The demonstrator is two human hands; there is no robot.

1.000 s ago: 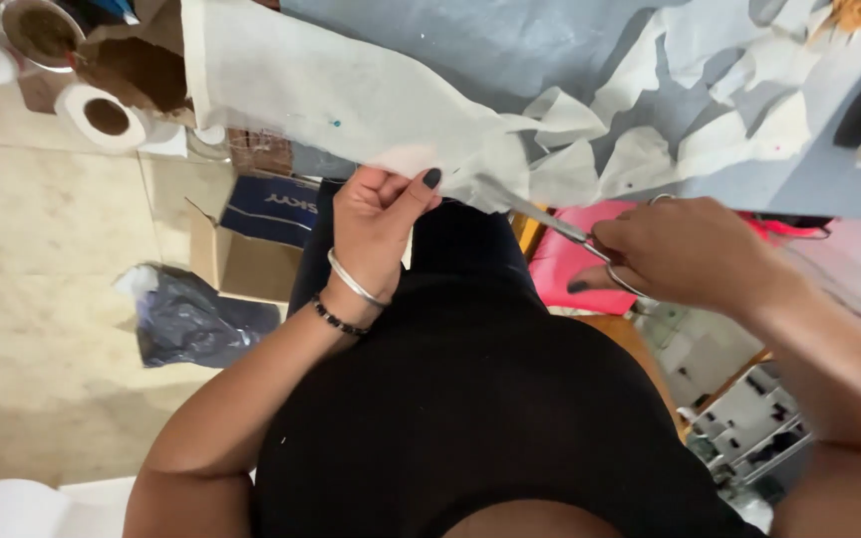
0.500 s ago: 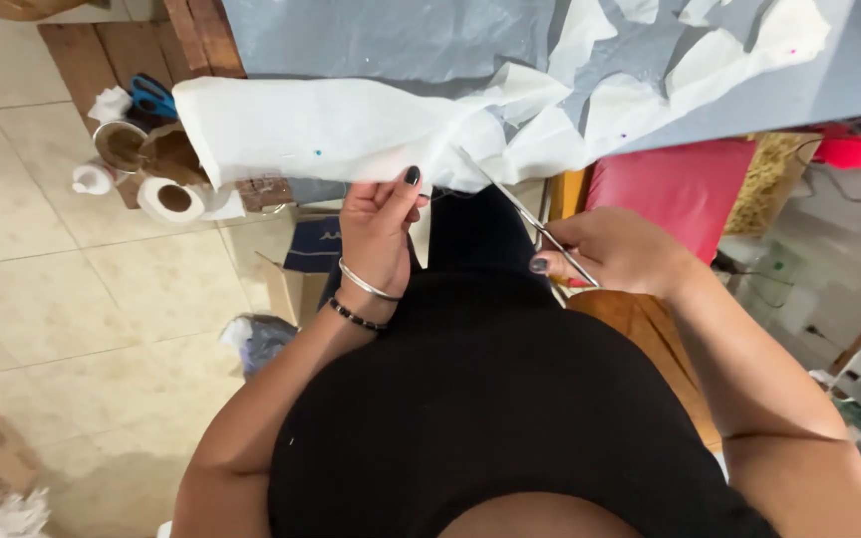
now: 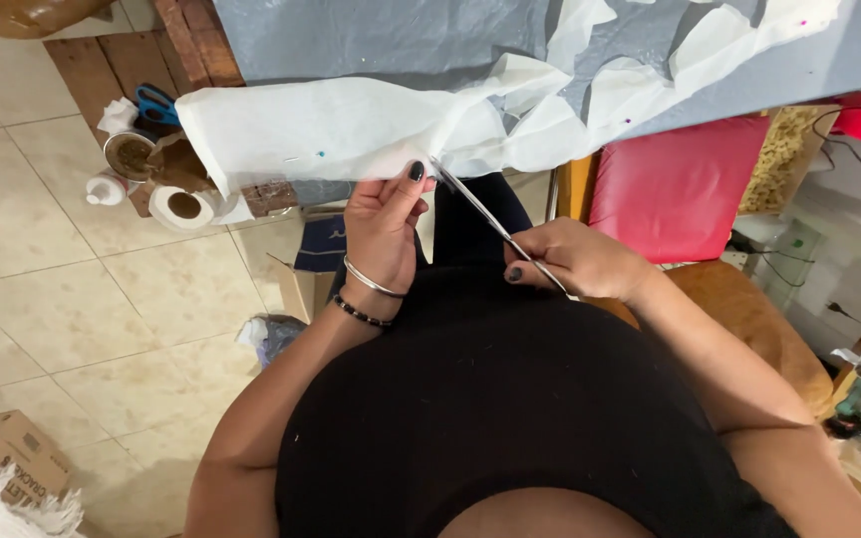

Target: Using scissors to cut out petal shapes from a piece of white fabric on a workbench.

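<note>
Pinching the lower edge of the white fabric [image 3: 351, 125], the left hand [image 3: 383, 224] has its grip closed on the cloth where it hangs over the grey worktop [image 3: 371, 40]. Just right of it, the right hand [image 3: 575, 261] is clenched around scissors [image 3: 490, 221], blade tips touching the same edge beside the left fingertips.

Grey cloth-covered worktable [image 3: 371, 35], beyond the left hand [image 3: 383, 224], bearing thin white cut fabric [image 3: 351, 125] draped over its near edge; beige tiled floor [image 3: 62, 299] left of that hand, carrying a brown cardboard box [image 3: 2, 453].
</note>
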